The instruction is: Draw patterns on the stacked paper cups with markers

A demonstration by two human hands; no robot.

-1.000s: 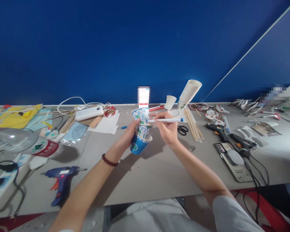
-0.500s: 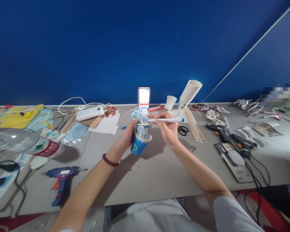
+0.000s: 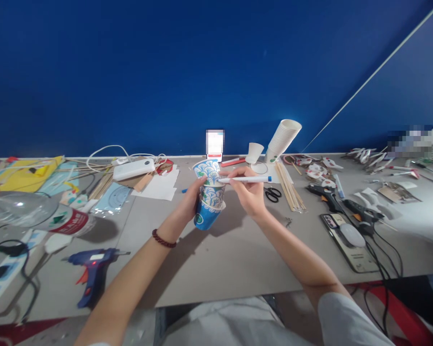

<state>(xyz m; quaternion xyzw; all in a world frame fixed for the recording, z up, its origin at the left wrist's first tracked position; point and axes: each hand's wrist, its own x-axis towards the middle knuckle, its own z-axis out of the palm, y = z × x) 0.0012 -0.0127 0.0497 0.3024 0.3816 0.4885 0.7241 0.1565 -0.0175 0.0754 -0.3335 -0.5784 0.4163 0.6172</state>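
Several blue-and-white patterned paper cups [image 3: 212, 196] are joined in a slightly tilted column above the grey table. My left hand [image 3: 192, 198] wraps round their left side, its thumb near the upper cup. In my right hand [image 3: 248, 192] is a white marker [image 3: 250, 179] with a blue end, held level between the fingers. The marker's left tip meets the upper part of the cups; whether it touches the surface is too small to tell.
Behind stand a phone [image 3: 215, 144] and a tall stack of white cups [image 3: 284, 137]. Scissors [image 3: 273, 194] and wooden sticks [image 3: 289, 187] lie right. At left are a blue glue gun [image 3: 94, 264], a bottle [image 3: 32, 209] and a power strip [image 3: 16, 274].
Both hands, the cups and the marker have shifted very slightly left. The grips look the same.
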